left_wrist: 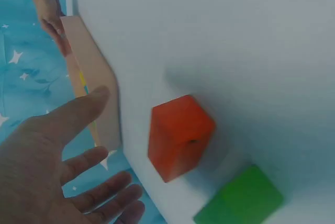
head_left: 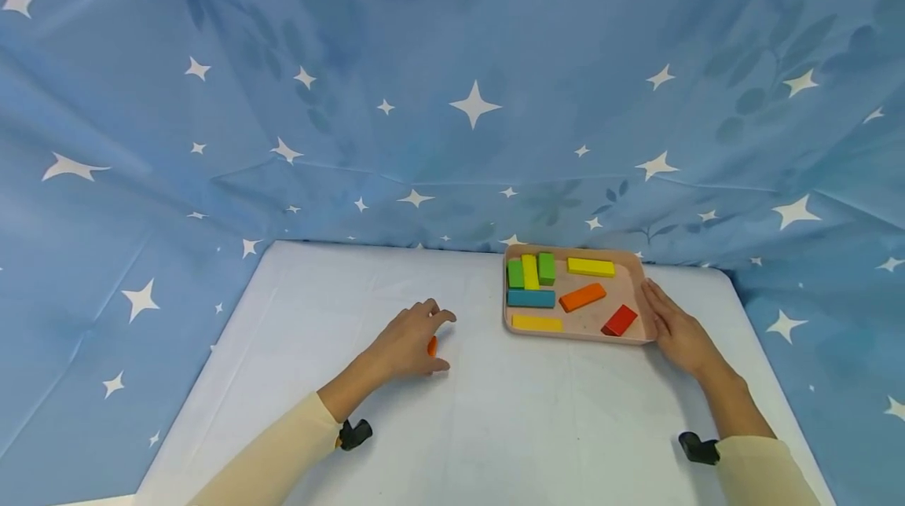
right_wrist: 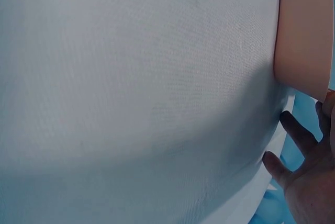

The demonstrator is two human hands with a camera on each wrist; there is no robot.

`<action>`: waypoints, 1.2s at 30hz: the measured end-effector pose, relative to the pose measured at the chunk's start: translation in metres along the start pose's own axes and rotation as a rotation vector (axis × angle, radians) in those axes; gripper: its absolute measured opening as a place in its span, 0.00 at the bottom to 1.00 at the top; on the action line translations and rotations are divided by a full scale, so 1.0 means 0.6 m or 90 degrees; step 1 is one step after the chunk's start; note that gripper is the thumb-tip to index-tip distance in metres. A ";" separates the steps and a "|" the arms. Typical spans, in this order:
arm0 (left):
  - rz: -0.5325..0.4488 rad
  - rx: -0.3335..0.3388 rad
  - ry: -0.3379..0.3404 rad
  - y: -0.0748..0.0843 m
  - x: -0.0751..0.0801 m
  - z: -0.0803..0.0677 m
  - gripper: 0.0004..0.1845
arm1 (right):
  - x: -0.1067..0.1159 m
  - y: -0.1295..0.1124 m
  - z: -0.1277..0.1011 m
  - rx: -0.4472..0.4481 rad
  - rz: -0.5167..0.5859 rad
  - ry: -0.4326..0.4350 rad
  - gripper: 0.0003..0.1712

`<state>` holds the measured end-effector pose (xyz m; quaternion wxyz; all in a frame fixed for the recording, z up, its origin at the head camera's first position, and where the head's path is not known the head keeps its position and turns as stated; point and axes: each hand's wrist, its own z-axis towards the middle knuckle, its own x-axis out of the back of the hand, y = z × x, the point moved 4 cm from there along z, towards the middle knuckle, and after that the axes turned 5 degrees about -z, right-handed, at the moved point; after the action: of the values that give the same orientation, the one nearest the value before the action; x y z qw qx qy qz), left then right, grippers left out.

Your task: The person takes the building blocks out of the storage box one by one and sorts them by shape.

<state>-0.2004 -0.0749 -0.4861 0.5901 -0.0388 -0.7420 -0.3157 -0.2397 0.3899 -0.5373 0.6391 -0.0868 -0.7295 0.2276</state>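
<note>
Two hands are out: the left hand (head_left: 408,345) spreads over a small orange wooden block (left_wrist: 179,135), the right hand (head_left: 676,330) lies flat against the pink plastic tray (head_left: 639,274).

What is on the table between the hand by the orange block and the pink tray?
Nothing. In the head view, only bare white table lies between the left hand over the orange block and the pink tray.

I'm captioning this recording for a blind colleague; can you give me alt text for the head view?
A left hand arches over an orange block on a white table, while the right hand rests flat against the side of a pink tray. The tray holds yellow, green, blue, orange and red blocks; a blue cloth with white stars hangs behind.
</note>
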 end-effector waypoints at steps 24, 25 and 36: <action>-0.010 -0.237 -0.151 0.154 -0.032 0.230 0.21 | -0.004 -0.006 0.006 -0.017 0.004 0.005 0.34; -0.011 -0.244 -0.155 0.160 -0.034 0.237 0.21 | -0.006 -0.007 0.007 -0.017 0.003 0.004 0.34; -0.033 -0.310 -0.183 0.232 -0.071 0.314 0.23 | -0.003 0.003 0.002 -0.048 -0.002 -0.016 0.35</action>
<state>-0.2882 0.1467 -0.4849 0.4439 -0.2048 -0.7213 -0.4907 -0.2410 0.3904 -0.5399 0.6268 -0.1069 -0.7454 0.2001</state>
